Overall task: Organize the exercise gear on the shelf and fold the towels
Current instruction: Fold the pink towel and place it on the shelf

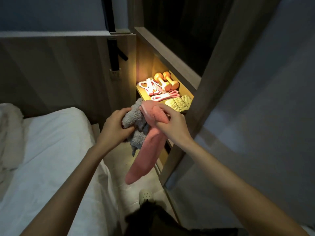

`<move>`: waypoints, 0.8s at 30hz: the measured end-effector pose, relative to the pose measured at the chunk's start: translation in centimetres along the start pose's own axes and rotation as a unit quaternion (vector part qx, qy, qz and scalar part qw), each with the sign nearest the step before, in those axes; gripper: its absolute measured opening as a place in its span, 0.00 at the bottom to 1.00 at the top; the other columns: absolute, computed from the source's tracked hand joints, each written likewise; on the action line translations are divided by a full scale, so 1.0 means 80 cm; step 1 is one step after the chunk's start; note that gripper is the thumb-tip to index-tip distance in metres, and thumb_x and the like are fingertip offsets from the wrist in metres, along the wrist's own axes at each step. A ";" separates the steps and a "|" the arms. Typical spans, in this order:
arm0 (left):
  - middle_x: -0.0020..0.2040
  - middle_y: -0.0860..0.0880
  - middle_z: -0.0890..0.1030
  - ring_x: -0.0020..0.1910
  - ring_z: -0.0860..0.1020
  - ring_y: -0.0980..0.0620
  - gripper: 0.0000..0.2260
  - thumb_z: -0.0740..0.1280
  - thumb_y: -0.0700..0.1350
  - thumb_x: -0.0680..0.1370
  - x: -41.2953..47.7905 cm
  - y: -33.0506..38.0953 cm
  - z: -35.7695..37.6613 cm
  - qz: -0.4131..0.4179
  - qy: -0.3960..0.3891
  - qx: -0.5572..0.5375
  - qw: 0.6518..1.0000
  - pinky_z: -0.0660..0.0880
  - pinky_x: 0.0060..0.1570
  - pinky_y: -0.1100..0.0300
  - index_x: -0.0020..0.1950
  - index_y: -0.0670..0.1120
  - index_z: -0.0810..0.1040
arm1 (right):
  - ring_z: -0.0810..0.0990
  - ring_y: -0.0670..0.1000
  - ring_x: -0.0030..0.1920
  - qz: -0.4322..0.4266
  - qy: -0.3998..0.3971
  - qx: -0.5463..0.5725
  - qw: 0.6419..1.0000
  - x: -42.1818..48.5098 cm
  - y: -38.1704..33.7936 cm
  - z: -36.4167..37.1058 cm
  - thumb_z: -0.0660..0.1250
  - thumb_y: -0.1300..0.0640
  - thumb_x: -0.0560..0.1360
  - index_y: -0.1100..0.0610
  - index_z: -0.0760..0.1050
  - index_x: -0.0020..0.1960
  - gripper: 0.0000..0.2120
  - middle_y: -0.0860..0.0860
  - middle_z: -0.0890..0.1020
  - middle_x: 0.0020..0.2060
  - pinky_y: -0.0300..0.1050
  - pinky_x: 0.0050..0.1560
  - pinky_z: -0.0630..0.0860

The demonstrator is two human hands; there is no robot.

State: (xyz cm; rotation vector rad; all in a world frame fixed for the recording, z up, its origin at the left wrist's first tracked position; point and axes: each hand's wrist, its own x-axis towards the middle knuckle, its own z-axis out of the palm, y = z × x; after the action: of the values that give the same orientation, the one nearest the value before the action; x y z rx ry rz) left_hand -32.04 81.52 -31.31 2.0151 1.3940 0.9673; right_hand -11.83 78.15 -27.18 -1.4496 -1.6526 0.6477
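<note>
Dumbbells, bands, green towel on shelf

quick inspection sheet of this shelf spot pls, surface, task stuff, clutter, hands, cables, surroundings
surface: lit wooden shelf, gear lying along it
job's things: two orange dumbbells at the back; pink grips at the left; pink band in front of them; green textured pieces at the front edge; grey towel and pink towel both unfolded and off the shelf, the pink one hanging down
clutter: nothing seen
grippers: left hand grips the grey towel; right hand grips the pink towel
cables: nothing seen
surroundings: bed with a white sheet on the left; wall socket; shoe on the floor; dim room
</note>
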 end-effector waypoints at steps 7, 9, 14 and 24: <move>0.54 0.46 0.77 0.53 0.75 0.50 0.24 0.72 0.40 0.70 0.159 -0.070 0.021 0.002 -0.043 0.019 0.999 0.72 0.51 0.55 0.65 0.48 0.74 | 0.76 0.43 0.55 0.067 0.017 0.023 0.997 0.141 0.070 0.039 0.68 0.68 0.69 0.52 0.76 0.63 0.24 0.44 0.79 0.54 0.37 0.57 0.75; 0.53 0.46 0.77 0.53 0.75 0.49 0.24 0.72 0.40 0.70 0.201 -0.082 0.029 0.006 -0.069 0.029 0.997 0.72 0.51 0.54 0.65 0.48 0.74 | 0.75 0.40 0.53 0.089 0.025 0.028 0.995 0.171 0.084 0.044 0.68 0.69 0.70 0.53 0.77 0.62 0.23 0.42 0.77 0.53 0.27 0.53 0.70; 0.52 0.47 0.76 0.51 0.74 0.50 0.24 0.72 0.41 0.70 0.294 -0.102 0.049 0.017 -0.114 0.037 0.993 0.71 0.51 0.55 0.65 0.49 0.74 | 0.75 0.42 0.53 0.123 0.051 0.015 0.991 0.235 0.116 0.059 0.69 0.67 0.71 0.53 0.78 0.61 0.20 0.45 0.79 0.54 0.20 0.45 0.67; 0.59 0.49 0.79 0.57 0.74 0.51 0.21 0.72 0.48 0.72 0.431 -0.148 0.107 0.096 -0.260 -0.020 0.961 0.72 0.57 0.52 0.63 0.48 0.76 | 0.76 0.42 0.52 0.197 0.103 -0.046 0.974 0.313 0.160 0.083 0.68 0.69 0.72 0.58 0.76 0.65 0.22 0.48 0.79 0.53 0.16 0.45 0.66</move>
State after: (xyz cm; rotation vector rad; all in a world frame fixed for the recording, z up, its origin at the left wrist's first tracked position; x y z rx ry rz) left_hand -24.58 117.89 -36.06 2.1905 0.9012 0.4742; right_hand -10.33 105.94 -34.94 -1.8690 -1.2582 0.6148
